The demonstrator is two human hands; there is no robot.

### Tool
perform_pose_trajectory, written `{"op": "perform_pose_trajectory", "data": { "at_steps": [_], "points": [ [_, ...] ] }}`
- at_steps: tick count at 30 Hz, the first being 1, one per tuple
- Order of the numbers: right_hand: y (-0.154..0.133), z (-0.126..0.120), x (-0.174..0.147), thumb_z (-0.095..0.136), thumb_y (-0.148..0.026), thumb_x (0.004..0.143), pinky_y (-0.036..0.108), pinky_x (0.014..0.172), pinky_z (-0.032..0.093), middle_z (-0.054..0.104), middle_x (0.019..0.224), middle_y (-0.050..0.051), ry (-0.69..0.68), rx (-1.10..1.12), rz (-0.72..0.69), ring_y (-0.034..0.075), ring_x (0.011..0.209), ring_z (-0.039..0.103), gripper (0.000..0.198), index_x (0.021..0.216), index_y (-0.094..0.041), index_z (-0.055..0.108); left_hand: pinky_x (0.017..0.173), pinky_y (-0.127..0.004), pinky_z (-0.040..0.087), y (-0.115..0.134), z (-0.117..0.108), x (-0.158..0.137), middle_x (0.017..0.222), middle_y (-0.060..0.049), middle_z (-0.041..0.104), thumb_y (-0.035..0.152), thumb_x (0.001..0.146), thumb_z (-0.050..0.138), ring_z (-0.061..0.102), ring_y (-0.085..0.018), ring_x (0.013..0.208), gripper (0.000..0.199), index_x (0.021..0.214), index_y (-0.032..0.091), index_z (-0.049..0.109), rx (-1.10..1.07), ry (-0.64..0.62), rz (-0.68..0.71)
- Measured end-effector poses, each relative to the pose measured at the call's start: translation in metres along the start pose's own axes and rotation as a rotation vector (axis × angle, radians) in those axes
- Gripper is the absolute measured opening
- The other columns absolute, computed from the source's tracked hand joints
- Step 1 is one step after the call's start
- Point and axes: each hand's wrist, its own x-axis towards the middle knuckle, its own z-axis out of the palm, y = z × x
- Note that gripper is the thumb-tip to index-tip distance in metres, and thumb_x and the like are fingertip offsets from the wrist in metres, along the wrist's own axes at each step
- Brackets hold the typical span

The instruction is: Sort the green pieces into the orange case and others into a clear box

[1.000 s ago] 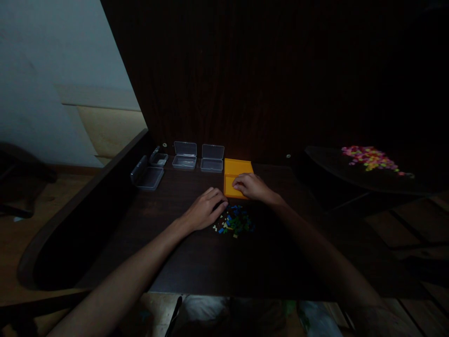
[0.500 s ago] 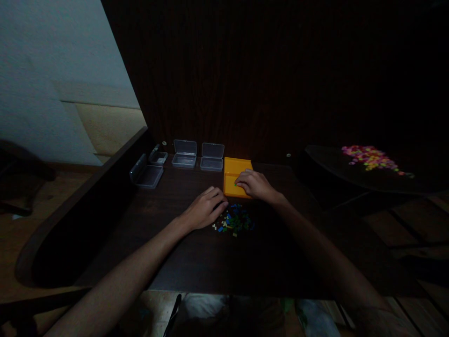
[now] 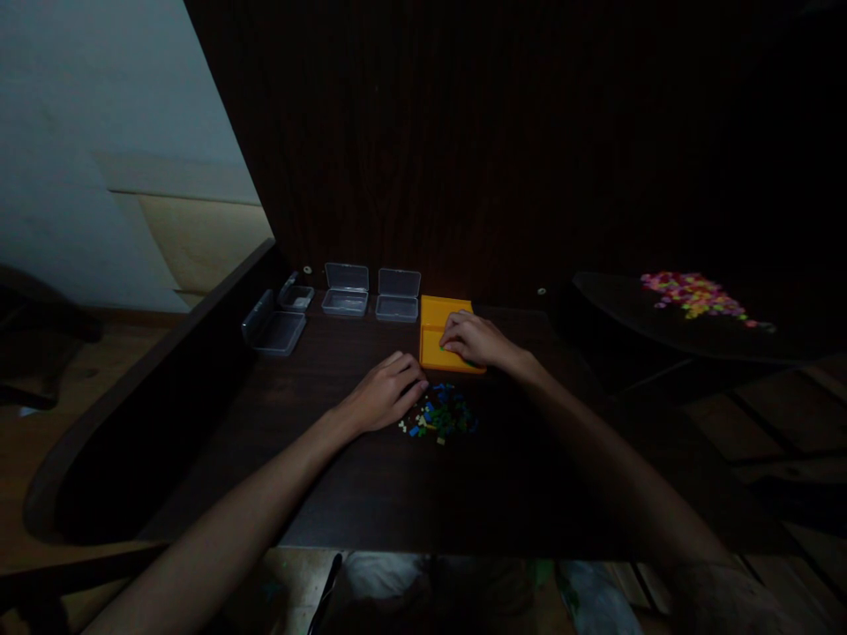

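My right hand [image 3: 471, 337] is over the open yellow box [image 3: 430, 356], its fingers pinched together low inside the tray. A small green piece [image 3: 442, 347] peeks out at its fingertips. My left hand [image 3: 389, 388] rests on the dark table, fingers loosely bent and a little apart, holding nothing that I can see. Its fingertips are near the box's front left corner and beside a pile of small building bricks [image 3: 450, 413] in green, blue and cream. Part of the box's tray is hidden behind my right hand.
Clear plastic boxes with raised lids stand left of the yellow one: one box [image 3: 397, 309] beside it, another box [image 3: 345, 304], a small box [image 3: 296, 297] and a wider box [image 3: 276, 335]. Far right, colourful small pieces [image 3: 698, 296] lie on a dark surface. A dark panel [image 3: 397, 159] rises behind.
My right hand has shifted slightly within the yellow box, its fingertips still low in the tray. My left hand stays beside the brick pile. The whole view has moved a little.
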Motion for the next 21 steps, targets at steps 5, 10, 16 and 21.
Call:
{"op": "perform_pose_trajectory", "data": {
  "at_steps": [5, 10, 16, 21],
  "points": [
    [-0.003, -0.001, 0.001, 0.065, -0.018, 0.086, 0.029, 0.079, 0.042, 0.065, 0.099, 0.008, -0.031, -0.007, 0.036, 0.021, 0.098, 0.057, 0.010, 0.089, -0.019, 0.075, 0.084, -0.037, 0.047, -0.001, 0.001, 0.000, 0.095, -0.009, 0.060, 0.027, 0.100, 0.039, 0.053, -0.021, 0.091, 0.028, 0.094, 0.016, 0.065, -0.003, 0.000, -0.001],
    [-0.006, -0.006, 0.002, 0.066, -0.023, 0.086, 0.028, 0.076, 0.042, 0.066, 0.096, 0.009, -0.079, -0.070, 0.081, 0.022, 0.096, 0.057, 0.010, 0.082, -0.017, 0.072, 0.086, -0.037, 0.047, -0.001, 0.002, 0.000, 0.095, -0.009, 0.060, 0.026, 0.100, 0.040, 0.053, -0.021, 0.091, 0.027, 0.094, 0.016, 0.064, 0.023, -0.022, 0.010],
    [0.001, -0.018, -0.002, 0.061, -0.021, 0.087, 0.028, 0.076, 0.042, 0.066, 0.094, 0.009, -0.018, -0.049, 0.095, 0.021, 0.091, 0.058, 0.013, 0.087, -0.017, 0.073, 0.084, -0.036, 0.047, 0.000, 0.001, 0.000, 0.094, -0.008, 0.060, 0.026, 0.101, 0.039, 0.052, -0.021, 0.091, 0.028, 0.093, 0.016, 0.064, 0.036, -0.025, 0.016],
    [0.001, -0.021, -0.008, 0.061, -0.016, 0.083, 0.027, 0.076, 0.042, 0.066, 0.095, 0.008, -0.065, -0.044, 0.062, 0.021, 0.092, 0.059, 0.018, 0.091, -0.019, 0.076, 0.084, -0.036, 0.047, 0.000, 0.001, 0.000, 0.094, -0.008, 0.060, 0.025, 0.100, 0.039, 0.053, -0.021, 0.091, 0.027, 0.094, 0.016, 0.064, 0.039, -0.033, 0.021]
  ]
}}
